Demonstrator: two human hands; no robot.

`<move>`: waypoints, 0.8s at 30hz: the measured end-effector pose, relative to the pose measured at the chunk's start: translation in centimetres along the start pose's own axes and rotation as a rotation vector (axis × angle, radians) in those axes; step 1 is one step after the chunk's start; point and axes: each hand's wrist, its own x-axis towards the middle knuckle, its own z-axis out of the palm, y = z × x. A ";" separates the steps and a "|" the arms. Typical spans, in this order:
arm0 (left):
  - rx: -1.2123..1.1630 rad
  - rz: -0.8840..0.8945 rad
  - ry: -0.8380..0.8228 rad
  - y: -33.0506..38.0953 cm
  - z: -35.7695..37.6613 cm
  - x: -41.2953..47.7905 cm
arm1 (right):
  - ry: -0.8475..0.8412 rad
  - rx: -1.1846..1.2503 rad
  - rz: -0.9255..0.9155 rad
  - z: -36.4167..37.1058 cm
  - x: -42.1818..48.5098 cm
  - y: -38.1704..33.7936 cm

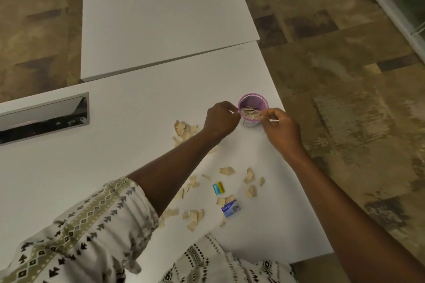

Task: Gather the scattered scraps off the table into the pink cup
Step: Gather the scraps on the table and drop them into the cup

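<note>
Both hands are meeting at the pink cup (253,104), which is standing upright near the right edge of the white table (161,18); the left hand (222,120) is hovering at the cup's left rim with its fingers pinched together, seemingly on a thin pale sliver, though what it is cannot be told; the right hand (279,128) is closing in from the near right, fingers pinched on a clump of beige scraps (251,114) over the cup's mouth, with a thin white stick poking out to the right of that hand.

The rest of the work is lying nearer the person than the cup; one heap of scraps (185,131) is sitting just left of the left wrist, and a looser scatter (250,182) is spreading across the near part of the table, mixed with a small teal and yellow packet (218,189) and a small blue box (231,208).

The left hand is nearer the heap, the right nearer the scatter; the task looks only partly done, since many pieces are still out on the table.
</note>
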 end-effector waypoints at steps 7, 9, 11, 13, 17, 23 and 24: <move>0.276 0.019 -0.115 -9.1 1.8 -7.3 | -0.442 -0.452 -0.070 1.4 -8.8 5.9; 0.377 0.011 -0.168 -11.6 2.9 -9.3 | -0.552 -0.586 -0.064 2.1 -10.8 7.1; 0.509 0.042 -0.230 -13.6 4.1 -11.1 | -0.620 -0.647 -0.071 2.8 -12.3 7.9; 0.622 0.090 -0.288 -15.2 4.9 -12.6 | -0.657 -0.683 -0.090 3.5 -13.6 8.4; 0.746 0.156 -0.345 -17.3 5.9 -14.2 | -0.636 -0.714 -0.136 5.5 -15.7 8.5; 0.729 0.168 -0.231 -17.7 7.6 -15.4 | -0.536 -0.829 -0.325 8.1 -16.8 8.8; 0.714 0.174 -0.202 -17.7 7.8 -15.4 | -0.517 -0.815 -0.348 8.2 -16.7 8.9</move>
